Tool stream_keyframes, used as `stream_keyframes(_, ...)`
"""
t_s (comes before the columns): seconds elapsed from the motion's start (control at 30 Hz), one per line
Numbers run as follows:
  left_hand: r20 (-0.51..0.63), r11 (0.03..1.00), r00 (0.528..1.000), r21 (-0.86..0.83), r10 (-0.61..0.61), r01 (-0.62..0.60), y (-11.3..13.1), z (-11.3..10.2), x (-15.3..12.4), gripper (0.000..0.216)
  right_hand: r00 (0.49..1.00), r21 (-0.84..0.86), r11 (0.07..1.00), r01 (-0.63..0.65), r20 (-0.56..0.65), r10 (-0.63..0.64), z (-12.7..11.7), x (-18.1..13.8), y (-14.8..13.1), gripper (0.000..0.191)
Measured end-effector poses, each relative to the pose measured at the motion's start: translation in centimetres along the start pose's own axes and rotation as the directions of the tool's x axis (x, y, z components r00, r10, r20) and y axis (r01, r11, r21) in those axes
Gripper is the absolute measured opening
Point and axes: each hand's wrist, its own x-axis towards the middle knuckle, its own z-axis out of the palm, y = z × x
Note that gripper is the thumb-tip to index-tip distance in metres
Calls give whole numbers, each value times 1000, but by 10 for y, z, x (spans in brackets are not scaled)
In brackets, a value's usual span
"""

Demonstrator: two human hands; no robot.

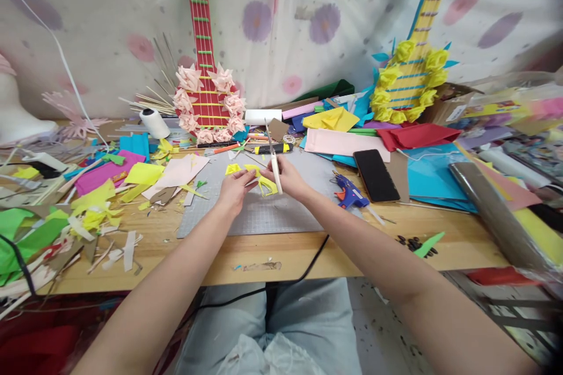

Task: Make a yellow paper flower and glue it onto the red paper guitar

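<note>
A wooden table (272, 255) spans the frame, littered with coloured paper scraps, backed by a flowered cloth in the upper half. Two paper guitars lean there: a red guitar (206, 70) upper centre-left, a yellow guitar (413, 79) upper right. A grey cutting mat (259, 211) lies at centre. Above it both hands meet. The left hand (233, 187) pinches a fringed yellow paper piece (263, 180), which lies between the hands, touching both. The right hand (290, 179) is closed around a white tool (273, 158) whose long axis points up-frame.
</note>
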Motion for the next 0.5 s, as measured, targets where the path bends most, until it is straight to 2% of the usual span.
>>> stream_keyframes(0.1, -46, 998, 998, -49, 31, -33, 4, -2, 2, 12, 972, -4, 999, -32, 233, 32, -18, -4, 4, 34)
stream_keyframes(0.17, -61, 995, 997, -89, 48, -54, 5, -3, 3, 13, 909, -5, 999, -34, 415, 33, -29, -8, 6, 35)
stream_keyframes(0.23, -58, 990, 997, -125, 59, -66, 5, -2, 4, 13, 840, -15, 1000, -18, 542, 23, -36, -12, 6, 36)
stream_keyframes(0.3, -53, 987, 997, -148, 61, -68, 3, 0, 4, 12, 801, -32, 999, 18, 598, 5, -40, -14, 6, 37)
stream_keyframes(0.37, -48, 985, 997, -163, 53, -60, 1, 3, 4, 10, 785, -38, 998, 50, 619, -15, -40, -14, 4, 37)
stream_keyframes(0.5, -59, 982, 998, -185, 38, -48, -1, 7, 3, 6, 789, -15, 1000, 23, 615, -9, -35, -14, -3, 36)
